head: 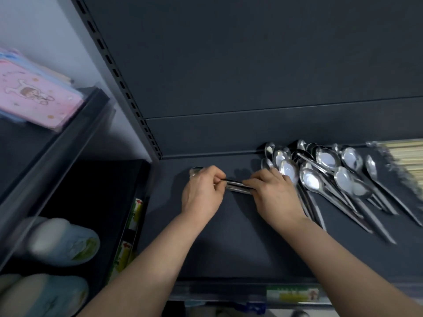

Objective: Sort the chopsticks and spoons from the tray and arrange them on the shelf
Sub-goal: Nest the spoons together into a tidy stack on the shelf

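Note:
Both hands hold a small bundle of steel spoons (237,186) crosswise just above the dark shelf (229,243). My left hand (202,193) pinches the handles near the bowl end, and one bowl shows past its knuckles at the left. My right hand (273,194) grips the other end of the same handles. To the right, a pile of several steel spoons (332,177) lies on the shelf, bowls toward the back wall. Wooden chopsticks in a clear wrapper (405,161) lie at the far right edge, partly cut off. No tray is in view.
A slotted upright post (119,78) borders the shelf on the left. Beyond it, a neighbouring shelf carries a pink cartoon-printed packet (36,97), and pale rounded items (61,243) sit below. Price labels (295,295) run along the shelf's front edge.

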Tool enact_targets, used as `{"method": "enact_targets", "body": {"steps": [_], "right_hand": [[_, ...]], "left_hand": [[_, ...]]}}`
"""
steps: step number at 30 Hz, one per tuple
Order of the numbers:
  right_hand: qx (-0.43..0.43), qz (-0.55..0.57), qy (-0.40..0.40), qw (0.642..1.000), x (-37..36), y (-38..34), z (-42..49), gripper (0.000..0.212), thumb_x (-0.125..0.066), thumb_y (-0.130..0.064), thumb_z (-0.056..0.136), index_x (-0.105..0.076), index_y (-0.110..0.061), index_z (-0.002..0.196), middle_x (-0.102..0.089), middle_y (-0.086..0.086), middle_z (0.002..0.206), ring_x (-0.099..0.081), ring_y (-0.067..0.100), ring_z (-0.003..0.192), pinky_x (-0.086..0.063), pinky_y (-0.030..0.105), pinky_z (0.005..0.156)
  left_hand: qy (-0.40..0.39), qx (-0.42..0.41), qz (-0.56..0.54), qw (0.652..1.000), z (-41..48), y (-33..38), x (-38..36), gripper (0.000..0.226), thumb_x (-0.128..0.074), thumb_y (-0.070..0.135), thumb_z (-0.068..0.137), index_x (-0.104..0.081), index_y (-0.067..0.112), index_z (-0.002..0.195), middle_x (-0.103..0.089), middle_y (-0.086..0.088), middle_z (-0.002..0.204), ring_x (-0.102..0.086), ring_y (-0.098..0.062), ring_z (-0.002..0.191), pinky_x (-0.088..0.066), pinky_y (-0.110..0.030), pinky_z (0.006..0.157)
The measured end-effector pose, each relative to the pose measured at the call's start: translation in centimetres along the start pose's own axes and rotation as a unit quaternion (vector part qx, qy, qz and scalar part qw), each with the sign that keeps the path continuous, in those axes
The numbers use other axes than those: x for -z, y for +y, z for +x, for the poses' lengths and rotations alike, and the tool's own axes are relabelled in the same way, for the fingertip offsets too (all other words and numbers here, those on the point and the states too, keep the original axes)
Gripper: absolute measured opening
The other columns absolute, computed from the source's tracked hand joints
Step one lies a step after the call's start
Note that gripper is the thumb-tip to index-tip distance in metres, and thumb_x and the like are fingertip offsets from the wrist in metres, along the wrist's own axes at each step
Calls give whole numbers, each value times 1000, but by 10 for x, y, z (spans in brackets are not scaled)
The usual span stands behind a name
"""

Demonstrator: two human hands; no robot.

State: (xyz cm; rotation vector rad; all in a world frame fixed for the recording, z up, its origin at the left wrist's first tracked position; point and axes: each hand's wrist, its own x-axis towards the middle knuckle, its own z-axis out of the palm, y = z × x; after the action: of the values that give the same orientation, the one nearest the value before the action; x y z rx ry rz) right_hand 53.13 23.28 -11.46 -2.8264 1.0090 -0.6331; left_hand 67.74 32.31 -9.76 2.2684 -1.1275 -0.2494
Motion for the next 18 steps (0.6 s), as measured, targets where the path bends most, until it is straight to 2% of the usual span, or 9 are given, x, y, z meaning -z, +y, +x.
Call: {"method": "enact_targets", "body": {"steps": [4, 8, 12, 15, 18], "right_hand": [[-31, -13, 10, 999, 22, 37, -23, 28, -77, -12, 71, -75, -27, 95, -66, -6, 91, -60, 25, 84, -48, 36, 68], [-85, -16, 16, 996, 43, 72, -44, 17, -77, -16, 73, -74, -25, 87, -66, -2, 84, -61, 28, 81, -47, 35, 63], [-142, -16, 25, 989, 57, 96, -62, 9, -77, -17, 72, -71, -23, 76, -62, -2, 72, -60, 27, 72, -48, 33, 55], [-170, -34, -10, 985, 65, 111, -70, 14, -75, -19, 76, -72, -21, 89, -66, 0, 81, -63, 27, 79, -48, 33, 60], [-188, -66, -98, 975, 73, 117, -71, 25, -64, -31, 86, -60, -23, 110, -66, -2, 99, -63, 23, 94, -45, 30, 68]], "left_hand": [[-57, -21, -20, 998, -9, 30, -26, 9, -65, 26, 88, -65, 27, 98, -68, 15, 90, -65, -7, 85, -55, -33, 76], [-52, -37, -3, 998, -10, 63, -46, 16, -63, 25, 89, -62, 24, 104, -69, 11, 97, -64, -12, 91, -53, -35, 80], [-76, -39, 11, 996, -13, 90, -62, 6, -63, 28, 89, -64, 24, 94, -69, 11, 88, -65, -13, 87, -54, -35, 76], [-99, -38, 35, 994, -21, 99, -75, 8, -63, 31, 90, -63, 25, 86, -65, 12, 81, -64, -12, 82, -55, -36, 73], [-88, -19, 50, 995, -28, 104, -86, 13, -64, 36, 89, -60, 24, 85, -65, 10, 80, -63, -14, 81, -54, -36, 72]]}}
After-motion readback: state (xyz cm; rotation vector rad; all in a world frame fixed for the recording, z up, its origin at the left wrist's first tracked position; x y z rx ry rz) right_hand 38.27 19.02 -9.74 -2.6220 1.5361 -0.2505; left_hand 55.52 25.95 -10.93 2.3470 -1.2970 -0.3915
